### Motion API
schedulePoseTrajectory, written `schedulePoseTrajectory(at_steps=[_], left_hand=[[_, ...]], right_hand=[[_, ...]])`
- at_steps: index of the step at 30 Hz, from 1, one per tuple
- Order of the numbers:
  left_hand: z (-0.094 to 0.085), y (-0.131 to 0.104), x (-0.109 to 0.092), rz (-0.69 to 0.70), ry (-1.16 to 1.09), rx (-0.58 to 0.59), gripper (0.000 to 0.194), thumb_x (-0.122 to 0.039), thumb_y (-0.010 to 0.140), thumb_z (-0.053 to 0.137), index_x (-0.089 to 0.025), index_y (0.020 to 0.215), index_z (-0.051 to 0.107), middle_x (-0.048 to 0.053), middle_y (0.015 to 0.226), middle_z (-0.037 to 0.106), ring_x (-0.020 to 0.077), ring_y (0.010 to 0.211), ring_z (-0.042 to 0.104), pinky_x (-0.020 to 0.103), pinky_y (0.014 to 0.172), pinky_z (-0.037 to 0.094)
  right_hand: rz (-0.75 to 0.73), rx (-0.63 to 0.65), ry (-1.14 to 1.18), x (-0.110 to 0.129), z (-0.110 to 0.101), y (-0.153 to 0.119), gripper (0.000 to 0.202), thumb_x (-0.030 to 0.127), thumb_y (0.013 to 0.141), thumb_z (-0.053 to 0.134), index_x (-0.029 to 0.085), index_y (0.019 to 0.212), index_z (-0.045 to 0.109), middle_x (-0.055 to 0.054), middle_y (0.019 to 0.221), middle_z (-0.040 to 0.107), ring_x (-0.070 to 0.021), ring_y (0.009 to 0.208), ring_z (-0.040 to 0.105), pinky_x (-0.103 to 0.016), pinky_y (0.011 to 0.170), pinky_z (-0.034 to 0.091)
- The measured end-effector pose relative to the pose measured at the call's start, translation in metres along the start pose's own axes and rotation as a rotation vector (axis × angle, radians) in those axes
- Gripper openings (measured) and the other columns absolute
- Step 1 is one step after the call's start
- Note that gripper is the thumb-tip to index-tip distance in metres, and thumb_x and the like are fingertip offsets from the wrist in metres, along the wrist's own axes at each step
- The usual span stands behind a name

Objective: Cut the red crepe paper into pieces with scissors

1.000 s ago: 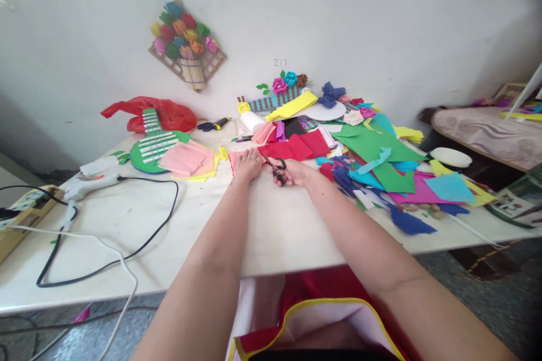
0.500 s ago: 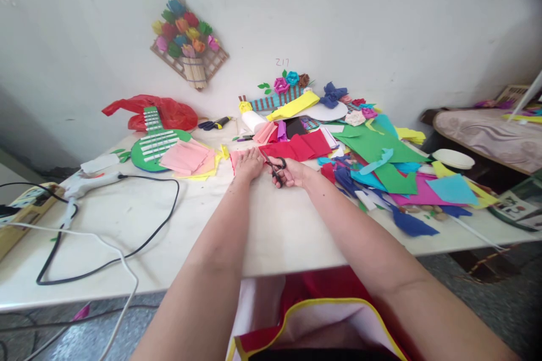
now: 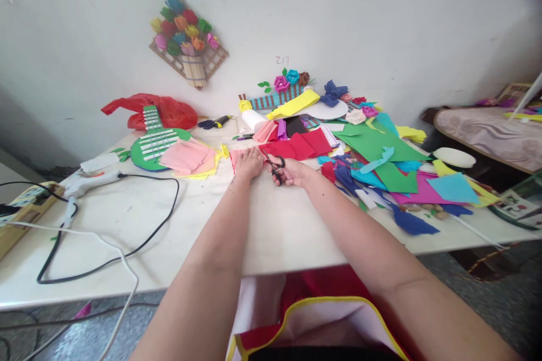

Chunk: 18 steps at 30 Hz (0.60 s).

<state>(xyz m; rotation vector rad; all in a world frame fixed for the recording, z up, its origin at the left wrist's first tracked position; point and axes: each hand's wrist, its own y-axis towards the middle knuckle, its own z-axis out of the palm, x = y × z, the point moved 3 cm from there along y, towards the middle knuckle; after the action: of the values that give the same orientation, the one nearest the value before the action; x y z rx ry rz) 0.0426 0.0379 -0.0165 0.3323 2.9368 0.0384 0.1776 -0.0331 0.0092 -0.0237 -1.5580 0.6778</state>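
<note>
My left hand [image 3: 249, 163] lies flat, palm down, on a pink piece of paper [image 3: 234, 155] with a red edge. In my right hand [image 3: 292, 173] is a pair of black-handled scissors [image 3: 277, 163], its blades pointing up and left toward my left fingertips. Just beyond the scissors stretches a folded strip of red crepe paper [image 3: 302, 146], which the blade tips reach at its left end. Whether the blades touch the paper I cannot tell. A stack of pink paper sheets [image 3: 188, 157] rests on yellow paper left of my left hand.
A glue gun [image 3: 91, 182] with a looping black cord lies at left, near a power strip [image 3: 31, 208]. Behind are a green guitar-shaped craft [image 3: 154, 146], a red plastic bag [image 3: 178, 113] and pliers [image 3: 215, 122]. Green paper [image 3: 381, 144] and many coloured scraps spread across the right.
The view has shifted very slightly. Both hands, the scissors and the papers keep the same places.
</note>
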Motion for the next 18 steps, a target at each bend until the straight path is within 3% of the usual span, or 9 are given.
schedulePoseTrajectory(at_steps=[18], left_hand=[[-0.0022,-0.0018,-0.0015,0.001,0.000,0.002,0.059,-0.032,0.089,0.015,-0.014,0.145,0.019,0.004,0.152,0.015,0.0206,0.139,0.009,0.043,0.111,0.012]], right_hand=[[-0.016,-0.033,-0.018,-0.0024,0.0001,0.0039,0.055,0.072,0.075,0.043,0.017,0.074,0.049,-0.001,0.056,0.054,-0.0081,0.042,0.050,-0.016,0.031,0.027]])
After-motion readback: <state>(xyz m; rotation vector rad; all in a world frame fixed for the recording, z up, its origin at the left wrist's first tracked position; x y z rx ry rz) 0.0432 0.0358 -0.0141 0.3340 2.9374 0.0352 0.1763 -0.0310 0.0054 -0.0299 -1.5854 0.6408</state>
